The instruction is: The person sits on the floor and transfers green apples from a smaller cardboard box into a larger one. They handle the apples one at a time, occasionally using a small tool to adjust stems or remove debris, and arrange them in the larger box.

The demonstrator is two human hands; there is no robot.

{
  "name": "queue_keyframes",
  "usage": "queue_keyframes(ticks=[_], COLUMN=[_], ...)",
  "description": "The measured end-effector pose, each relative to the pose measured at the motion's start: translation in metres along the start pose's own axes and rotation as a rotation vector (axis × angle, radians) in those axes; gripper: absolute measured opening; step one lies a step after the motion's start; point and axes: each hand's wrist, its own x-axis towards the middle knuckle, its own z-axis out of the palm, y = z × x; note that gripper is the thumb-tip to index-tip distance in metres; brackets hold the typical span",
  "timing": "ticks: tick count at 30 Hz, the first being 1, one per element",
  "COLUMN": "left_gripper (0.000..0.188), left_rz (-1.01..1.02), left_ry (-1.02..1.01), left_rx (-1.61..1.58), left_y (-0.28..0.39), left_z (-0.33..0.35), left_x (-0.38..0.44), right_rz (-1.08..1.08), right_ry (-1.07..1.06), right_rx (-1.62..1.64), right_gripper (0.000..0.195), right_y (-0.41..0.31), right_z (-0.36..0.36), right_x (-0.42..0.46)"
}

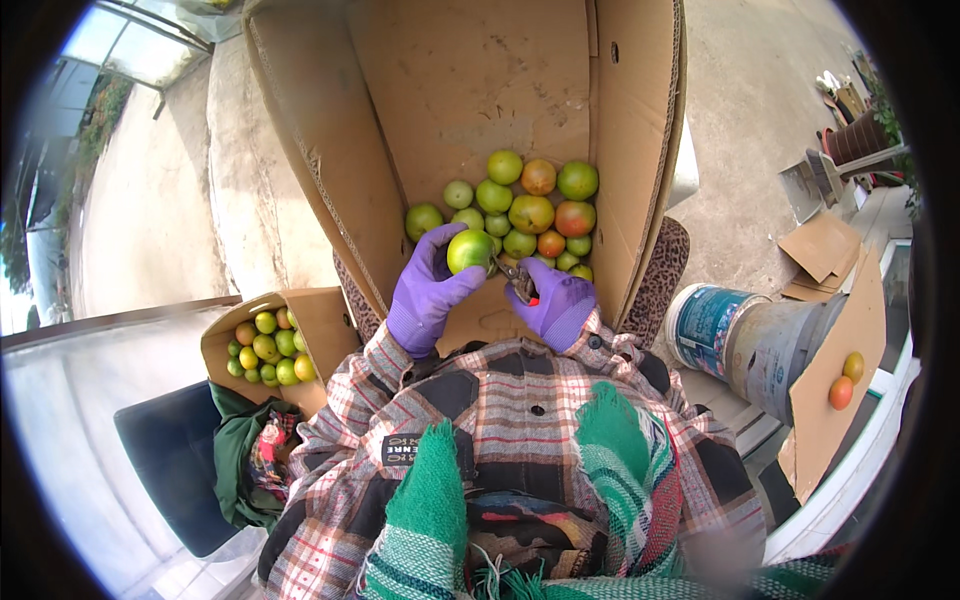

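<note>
In a purple glove, my left hand (433, 289) holds a large green tomato (470, 250) over the near end of a big cardboard box (480, 67). My right hand (555, 298), gloved alike, grips a small pair of hand snips (517, 279) with a bit of red on the handle. The blades meet the tomato's right side, at its stem end. Just beyond both hands, several loose tomatoes (531, 214) lie on the box floor, mostly green, a few turning orange. My right palm hides much of the snips.
A smaller cardboard box (326, 330) of tomatoes stands at left, by a dark chair (169, 465). At right are plastic buckets (716, 330) and a cardboard sheet (832, 420) bearing two tomatoes (841, 391). A dustpan (801, 187) and flat cardboard (821, 251) lie farther off.
</note>
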Motion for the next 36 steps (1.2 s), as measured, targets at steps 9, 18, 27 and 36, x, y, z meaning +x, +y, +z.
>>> queue_keyframes(ticks=[9,18,27,36], left_gripper=[0.065,0.057,0.058,0.054], left_rz=[0.389,0.502,0.551,0.901], left_ry=[0.433,0.375,0.367,0.108], left_rx=[0.842,1.038,1.111,0.941], left_y=[-0.009,-0.033,-0.03,0.04], left_z=[-0.013,-0.008,-0.007,0.014], left_x=[0.12,0.133,0.125,0.038], right_rz=[0.14,0.217,0.319,0.352], right_ry=[-0.124,-0.168,-0.266,-0.315], right_rx=[0.506,0.602,0.805,0.87], right_gripper=[0.05,0.049,0.045,0.045], right_y=[0.045,0.063,0.059,0.062], right_z=[0.041,0.052,0.046,0.045], right_x=[0.0,-0.004,-0.003,-0.001])
